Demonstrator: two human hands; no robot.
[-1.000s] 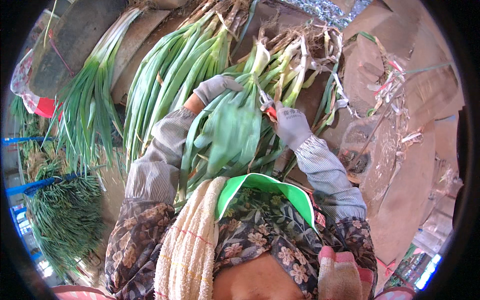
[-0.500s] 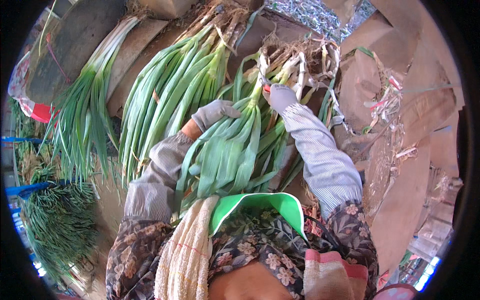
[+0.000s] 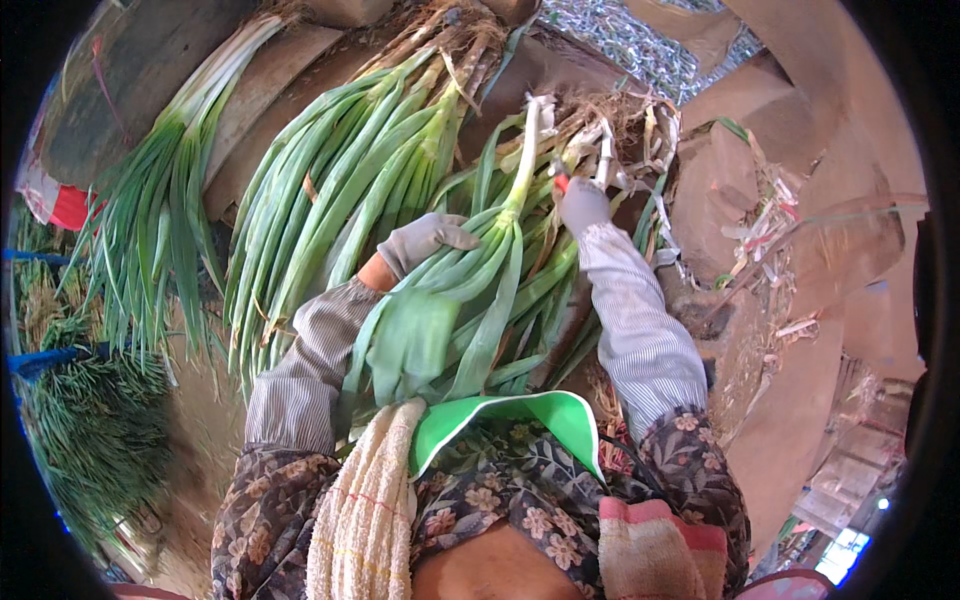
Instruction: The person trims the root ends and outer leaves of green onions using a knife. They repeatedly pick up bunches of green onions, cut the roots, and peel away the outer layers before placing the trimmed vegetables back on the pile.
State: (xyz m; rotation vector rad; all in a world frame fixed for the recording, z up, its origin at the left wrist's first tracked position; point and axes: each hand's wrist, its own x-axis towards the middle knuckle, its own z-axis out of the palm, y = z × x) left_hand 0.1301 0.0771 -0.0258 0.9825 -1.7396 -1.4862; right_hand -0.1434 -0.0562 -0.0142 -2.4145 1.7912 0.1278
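Your left hand (image 3: 425, 240), gloved, lies partly curled over the bunch of green onions (image 3: 480, 300) across your lap, pressing rather than gripping; your right hand (image 3: 582, 203) is closed round a small red-handled tool (image 3: 560, 182) at the bunch's white root end, near the heaped trimmings (image 3: 770, 210); the leaves look soft, limp and easily bruised, so take hold at the firmer pale stalks; another pile of onions (image 3: 330, 190) lies just beside your left.
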